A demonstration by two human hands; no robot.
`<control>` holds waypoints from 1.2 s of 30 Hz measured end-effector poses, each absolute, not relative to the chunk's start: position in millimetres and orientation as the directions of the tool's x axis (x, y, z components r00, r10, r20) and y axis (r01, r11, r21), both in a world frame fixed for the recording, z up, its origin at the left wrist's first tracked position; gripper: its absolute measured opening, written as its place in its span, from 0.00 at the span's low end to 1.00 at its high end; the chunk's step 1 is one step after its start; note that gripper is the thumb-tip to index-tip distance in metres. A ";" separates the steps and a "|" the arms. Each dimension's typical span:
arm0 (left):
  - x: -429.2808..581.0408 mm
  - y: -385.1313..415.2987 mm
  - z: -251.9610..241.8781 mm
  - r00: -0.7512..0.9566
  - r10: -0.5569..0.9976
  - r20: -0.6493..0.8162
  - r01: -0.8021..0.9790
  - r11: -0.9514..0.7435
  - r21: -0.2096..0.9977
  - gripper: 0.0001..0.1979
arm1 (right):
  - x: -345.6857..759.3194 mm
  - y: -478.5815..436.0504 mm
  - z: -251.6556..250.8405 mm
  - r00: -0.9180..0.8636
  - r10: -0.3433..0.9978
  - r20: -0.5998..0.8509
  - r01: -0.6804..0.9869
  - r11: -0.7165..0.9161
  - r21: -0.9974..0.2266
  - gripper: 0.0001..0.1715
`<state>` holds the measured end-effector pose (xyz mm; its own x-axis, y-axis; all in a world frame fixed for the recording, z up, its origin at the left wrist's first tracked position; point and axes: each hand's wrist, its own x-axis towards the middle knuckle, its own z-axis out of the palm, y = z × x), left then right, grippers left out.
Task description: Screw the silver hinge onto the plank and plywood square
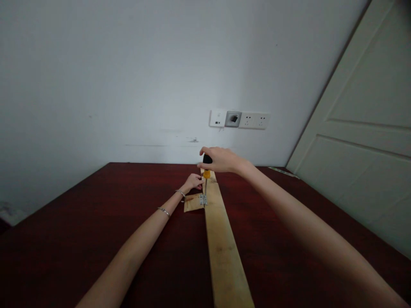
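My right hand (222,159) is wrapped round the black and yellow handle of a screwdriver (206,174), which stands upright. Its thin shaft runs down to a small metal hinge (203,199). That hinge joins a long wooden board (221,239) to a short wooden piece (193,202) lying at the board's left side. At the board's left edge, beyond the short piece, my left hand (194,181) grips the board with bent fingers, partly hidden from view. Two bracelets circle the left wrist and forearm.
Both wooden pieces lie on a dark red tabletop (154,256) that reaches the white wall (144,85). Wall sockets (254,120) sit above its back edge. A white panelled door (362,107) leans into view at the right. A thin strip (283,172) lies near the back right edge.
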<state>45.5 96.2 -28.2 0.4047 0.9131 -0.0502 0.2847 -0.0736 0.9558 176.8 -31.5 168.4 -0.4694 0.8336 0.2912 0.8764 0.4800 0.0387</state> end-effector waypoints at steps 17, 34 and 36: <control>44.4 106.5 -41.2 0.422 0.906 -0.039 0.255 -0.077 0.964 0.03 | 174.8 -29.1 158.3 -0.421 0.822 0.382 0.892 0.451 0.012 0.22; 43.7 104.4 -40.2 0.429 0.903 -0.025 0.228 -0.082 0.970 0.05 | 174.9 -32.1 158.1 -0.413 0.835 0.363 0.902 0.430 0.037 0.26; 43.4 103.5 -39.3 0.430 0.902 -0.030 0.229 -0.077 0.970 0.04 | 174.9 -31.0 158.7 -0.417 0.836 0.356 0.899 0.437 0.028 0.23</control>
